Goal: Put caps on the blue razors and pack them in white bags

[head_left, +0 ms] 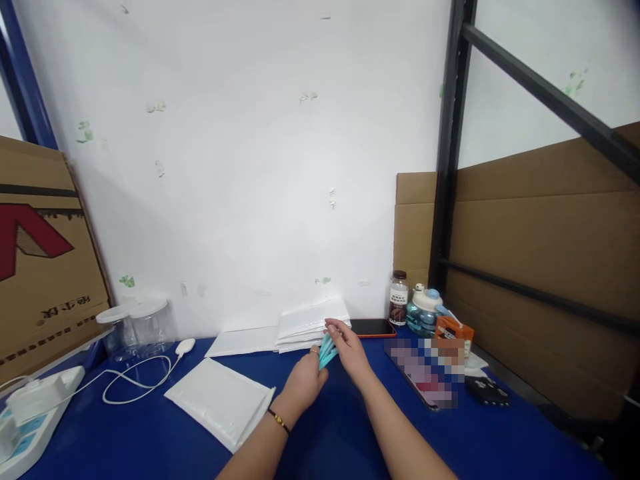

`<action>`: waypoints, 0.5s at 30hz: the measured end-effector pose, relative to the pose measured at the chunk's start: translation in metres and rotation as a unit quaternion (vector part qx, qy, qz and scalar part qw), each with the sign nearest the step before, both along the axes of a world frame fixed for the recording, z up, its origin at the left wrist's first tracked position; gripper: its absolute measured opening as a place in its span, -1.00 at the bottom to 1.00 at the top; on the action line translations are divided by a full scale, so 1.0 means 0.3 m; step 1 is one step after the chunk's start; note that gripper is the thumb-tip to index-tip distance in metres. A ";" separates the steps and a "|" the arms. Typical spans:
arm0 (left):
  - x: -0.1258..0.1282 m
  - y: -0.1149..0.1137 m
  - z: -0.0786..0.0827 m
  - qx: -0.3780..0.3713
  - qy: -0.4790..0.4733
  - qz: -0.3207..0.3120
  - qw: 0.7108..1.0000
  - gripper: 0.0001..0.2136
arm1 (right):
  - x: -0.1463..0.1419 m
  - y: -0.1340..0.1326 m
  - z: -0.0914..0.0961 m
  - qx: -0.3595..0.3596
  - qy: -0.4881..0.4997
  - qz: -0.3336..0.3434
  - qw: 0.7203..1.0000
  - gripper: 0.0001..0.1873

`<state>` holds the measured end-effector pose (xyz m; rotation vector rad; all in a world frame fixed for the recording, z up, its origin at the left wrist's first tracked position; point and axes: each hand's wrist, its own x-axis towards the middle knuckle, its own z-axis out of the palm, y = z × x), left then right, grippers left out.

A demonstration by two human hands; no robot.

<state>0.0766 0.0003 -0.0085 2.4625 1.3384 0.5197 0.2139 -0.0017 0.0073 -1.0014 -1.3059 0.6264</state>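
Observation:
A small turquoise bundle of narrow, strip-like pieces (327, 353) is held just above the blue table; its exact kind is unclear. My left hand (304, 381) is closed around its left side. From the other side, the fingers of my right hand (350, 352) pinch the bundle. Behind my hands lies a stack of white padded mailers (310, 320), with a flat white mailer (243, 340) beside it on the left. Nearer to me, another white mailer (220, 400) rests to the left of my left forearm.
A phone with an orange edge (373, 327) lies by the wall. Right of it stand a brown-capped bottle (399, 300), a blue water bottle (423, 315) and an orange box (455, 333). Left are clear jars (150, 327), a white charging cable (143, 385) and a power strip (47, 423).

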 end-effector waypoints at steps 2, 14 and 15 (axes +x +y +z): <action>0.031 -0.013 -0.008 -0.048 -0.163 -0.048 0.984 -0.72 | -0.031 -0.039 0.061 0.076 -0.038 0.001 0.996 -0.71; 0.033 -0.042 -0.085 -0.141 -0.410 -0.069 0.898 -0.83 | -0.130 -0.106 0.066 0.124 -0.171 0.093 0.973 -0.84; 0.032 -0.043 -0.080 -0.148 -0.416 -0.064 0.895 -0.83 | -0.124 -0.106 0.062 0.113 -0.157 0.107 0.975 -0.86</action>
